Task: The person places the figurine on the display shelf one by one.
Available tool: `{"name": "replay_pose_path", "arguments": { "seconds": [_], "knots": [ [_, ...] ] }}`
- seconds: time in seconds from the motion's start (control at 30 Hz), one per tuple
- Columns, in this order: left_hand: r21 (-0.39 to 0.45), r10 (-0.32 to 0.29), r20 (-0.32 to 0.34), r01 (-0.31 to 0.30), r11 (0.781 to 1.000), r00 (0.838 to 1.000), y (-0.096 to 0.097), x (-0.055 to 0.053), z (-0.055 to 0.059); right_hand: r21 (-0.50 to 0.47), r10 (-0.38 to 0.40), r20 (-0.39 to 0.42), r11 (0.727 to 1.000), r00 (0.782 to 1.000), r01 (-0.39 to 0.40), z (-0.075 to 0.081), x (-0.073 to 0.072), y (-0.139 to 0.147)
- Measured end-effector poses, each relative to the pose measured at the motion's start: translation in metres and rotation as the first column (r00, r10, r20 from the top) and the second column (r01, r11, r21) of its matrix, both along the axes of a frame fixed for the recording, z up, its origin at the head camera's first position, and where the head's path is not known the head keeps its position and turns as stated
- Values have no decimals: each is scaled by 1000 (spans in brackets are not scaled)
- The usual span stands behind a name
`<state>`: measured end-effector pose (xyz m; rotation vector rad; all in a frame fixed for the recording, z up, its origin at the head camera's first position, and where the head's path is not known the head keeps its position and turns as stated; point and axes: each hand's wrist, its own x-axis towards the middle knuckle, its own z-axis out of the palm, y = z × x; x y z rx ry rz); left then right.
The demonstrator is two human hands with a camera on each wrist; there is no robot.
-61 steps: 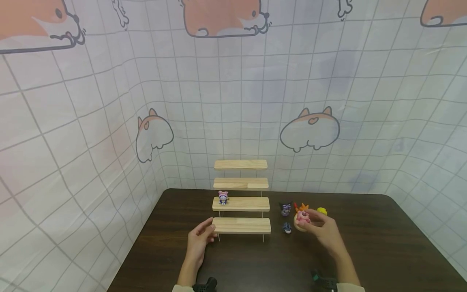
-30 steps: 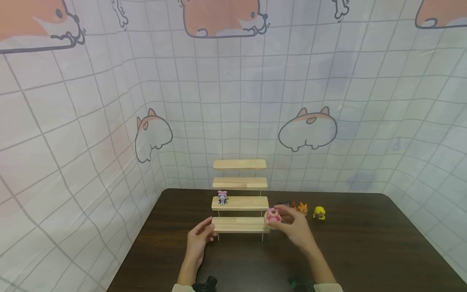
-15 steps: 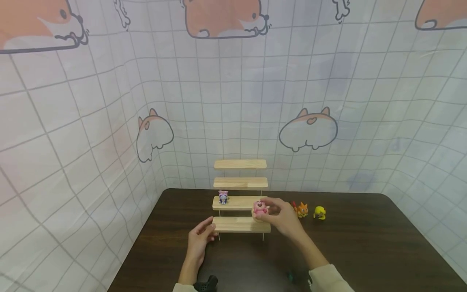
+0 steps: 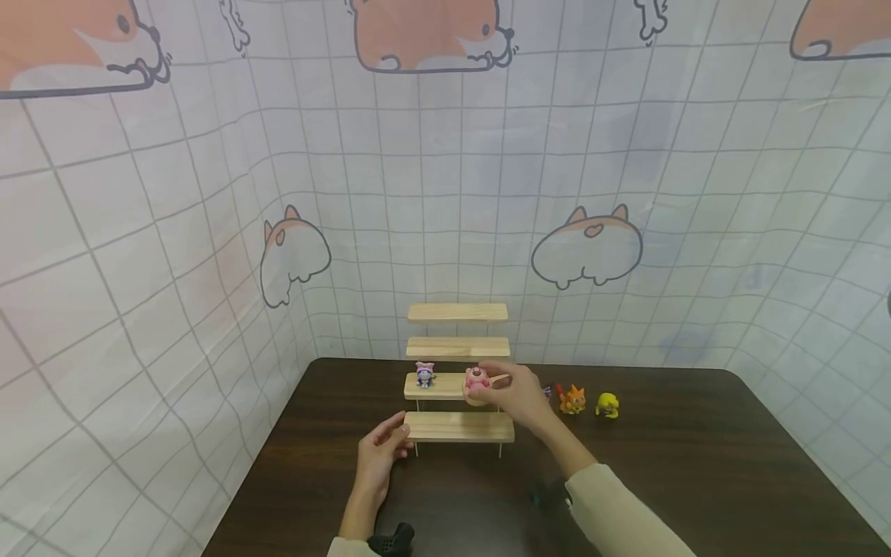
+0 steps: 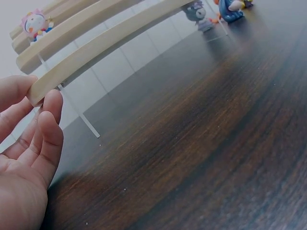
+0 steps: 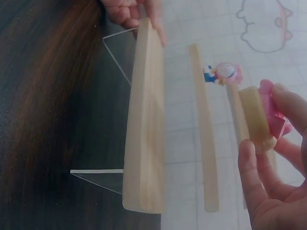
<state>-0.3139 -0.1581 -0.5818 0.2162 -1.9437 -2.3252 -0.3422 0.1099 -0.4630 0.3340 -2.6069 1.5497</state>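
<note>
A four-step wooden display shelf with clear supports stands on the dark table. My left hand pinches the left end of its lowest board, thumb on top and fingertips beneath in the left wrist view. My right hand holds a pink bear figurine by its sides, over the second board from the bottom. In the right wrist view the bear's thick cream base shows between thumb and fingers, apart from the lowest board. A small figurine with a pink hat stands at the left of that second board.
To the right of the shelf, an orange figurine and a yellow figurine stand on the table. A dark figurine is mostly hidden by my right hand in the head view. A grid-patterned cloth hangs behind.
My right hand has carried the pink bear figurine from among the figurines at the right, leftward and up past the lowest board. The left hand has kept its hold on the shelf.
</note>
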Motion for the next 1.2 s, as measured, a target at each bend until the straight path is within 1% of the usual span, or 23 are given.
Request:
{"name": "replay_pose_path", "arguments": {
  "seconds": [0.13,0.4,0.67,0.87,0.97,1.07,1.2],
  "knots": [
    [1,-4,-3,4,1000,1000,-1,1,1,11,7,-16,1000,1000,-7,-1,-8,-5],
    [4,-9,-2,9,1000,1000,-1,1,3,21,13,-16,1000,1000,-13,-2,-15,-14],
    [0,-7,15,7,1000,1000,-2,-1,1,20,1,-4,1000,1000,-1,-11,-23,-21],
    [1,-7,17,7,1000,1000,-2,-2,-1,19,-21,-25,1000,999,22,-15,-27,-25],
    [3,-8,18,8,1000,1000,-2,-2,-2,22,-29,-39,999,999,30,-16,-27,-27],
    [2,-9,17,9,1000,1000,-2,-2,-2,24,-40,-35,999,999,41,-17,-27,-29],
    [7,-6,13,6,1000,1000,-1,-2,-1,30,-46,-57,998,997,47,-17,-28,-31]
  ]
}}
